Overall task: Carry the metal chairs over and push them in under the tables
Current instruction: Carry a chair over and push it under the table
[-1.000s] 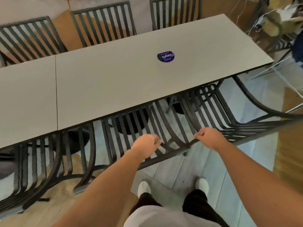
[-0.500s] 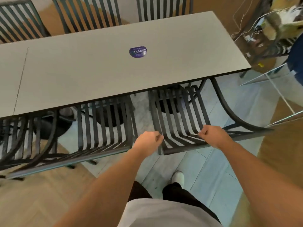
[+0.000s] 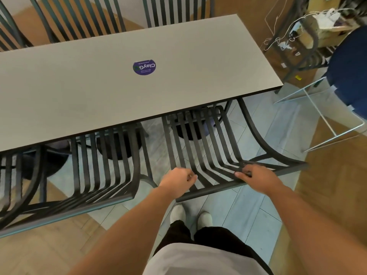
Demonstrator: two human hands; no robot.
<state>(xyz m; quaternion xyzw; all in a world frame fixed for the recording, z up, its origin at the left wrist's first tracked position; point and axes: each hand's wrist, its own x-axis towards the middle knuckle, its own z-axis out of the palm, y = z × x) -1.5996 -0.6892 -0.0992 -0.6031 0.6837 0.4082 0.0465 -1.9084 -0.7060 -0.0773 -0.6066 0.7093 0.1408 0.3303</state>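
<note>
A dark metal slatted chair (image 3: 200, 139) stands in front of me, its seat partly under the grey table (image 3: 103, 90). My right hand (image 3: 256, 179) grips the chair's top rail, fingers curled over it. At the left end of the backrest, my left hand (image 3: 177, 180) is curled around the rail and the outer slats. A second metal chair (image 3: 107, 161) of the same kind stands to the left, also pushed partly under the table. A third metal chair (image 3: 12, 175) shows at the left edge.
More slatted chairs (image 3: 83, 18) line the table's far side. A round purple sticker (image 3: 144, 67) lies on the tabletop. To the right stand a blue stool with a white wire frame (image 3: 349, 66) and a cluttered chair with cables (image 3: 301, 36). My feet (image 3: 190, 217) are just behind the chair.
The chair I hold has gone further in under the table and now stands squarer to its edge. Both hands stayed on its backrest while my view shifted right.
</note>
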